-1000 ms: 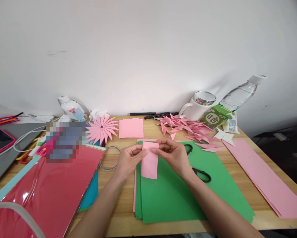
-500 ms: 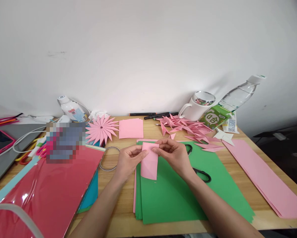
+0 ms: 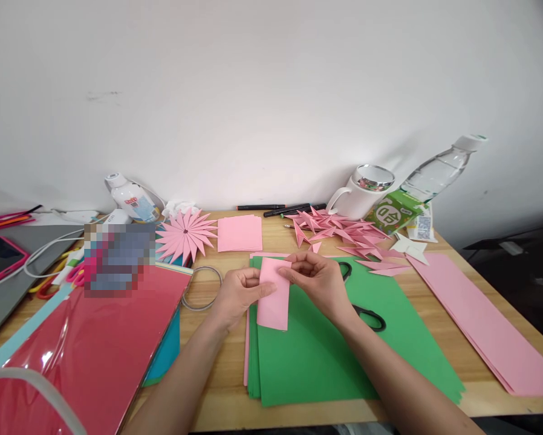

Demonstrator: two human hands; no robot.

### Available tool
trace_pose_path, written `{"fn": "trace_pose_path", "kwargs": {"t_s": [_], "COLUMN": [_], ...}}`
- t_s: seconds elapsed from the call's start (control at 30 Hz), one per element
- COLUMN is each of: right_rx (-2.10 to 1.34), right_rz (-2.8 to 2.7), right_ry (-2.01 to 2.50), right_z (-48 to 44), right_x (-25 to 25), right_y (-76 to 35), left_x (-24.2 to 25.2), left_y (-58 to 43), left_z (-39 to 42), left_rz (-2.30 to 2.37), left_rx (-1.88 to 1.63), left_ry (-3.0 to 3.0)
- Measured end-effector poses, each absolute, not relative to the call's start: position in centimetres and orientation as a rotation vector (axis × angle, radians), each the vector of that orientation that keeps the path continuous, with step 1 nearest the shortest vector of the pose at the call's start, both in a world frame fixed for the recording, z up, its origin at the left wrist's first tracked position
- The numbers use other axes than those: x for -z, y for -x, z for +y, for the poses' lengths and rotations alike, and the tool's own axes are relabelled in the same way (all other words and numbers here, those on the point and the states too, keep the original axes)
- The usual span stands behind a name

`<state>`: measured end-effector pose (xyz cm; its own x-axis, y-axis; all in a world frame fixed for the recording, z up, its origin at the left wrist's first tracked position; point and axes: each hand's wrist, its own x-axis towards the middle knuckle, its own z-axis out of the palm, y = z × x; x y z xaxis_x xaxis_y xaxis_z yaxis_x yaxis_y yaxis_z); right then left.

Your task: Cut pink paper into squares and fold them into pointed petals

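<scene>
A narrow pink paper rectangle (image 3: pixel 274 305), which looks folded in half, is held upright between my hands above a stack of green paper (image 3: pixel 335 362). My left hand (image 3: pixel 240 296) pinches its left edge, thumb lying across the front. My right hand (image 3: pixel 319 281) pinches the upper right corner between thumb and fingers. Black-handled scissors (image 3: pixel 370 319) lie on the green stack, partly covered by my right hand and forearm. Behind my hands sits a stack of pink paper squares (image 3: pixel 239 234). Left of that is a pink folded-paper star wheel (image 3: pixel 186 232).
Folded pink pointed pieces (image 3: pixel 339 232) are heaped at the back right beside a white mug (image 3: pixel 360 193) and a tilted water bottle (image 3: pixel 441 169). Long pink strips (image 3: pixel 484 326) lie right. A red plastic-wrapped paper pack (image 3: pixel 94 344) and a tape roll (image 3: pixel 202 288) lie left.
My left thumb has slid lower along the front of the pink paper, and my left hand has dropped slightly. My right hand keeps its pinch at the upper right corner.
</scene>
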<state>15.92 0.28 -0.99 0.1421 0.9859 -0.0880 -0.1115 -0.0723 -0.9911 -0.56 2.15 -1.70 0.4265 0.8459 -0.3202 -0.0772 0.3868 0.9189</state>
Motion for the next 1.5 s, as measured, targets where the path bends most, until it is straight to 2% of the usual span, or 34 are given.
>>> {"fn": "trace_pose_path", "kwargs": {"t_s": [1.5], "right_rx": [-1.200], "right_rz": [-1.012], "right_ry": [1.296], "right_z": [0.35], "right_x": [1.02], "right_y": [-16.09], "left_x": [1.79], "left_y": [0.42], "left_z": [2.16], "left_rz": [0.904], "left_rx": [-0.595], "left_ry": [-0.965]}}
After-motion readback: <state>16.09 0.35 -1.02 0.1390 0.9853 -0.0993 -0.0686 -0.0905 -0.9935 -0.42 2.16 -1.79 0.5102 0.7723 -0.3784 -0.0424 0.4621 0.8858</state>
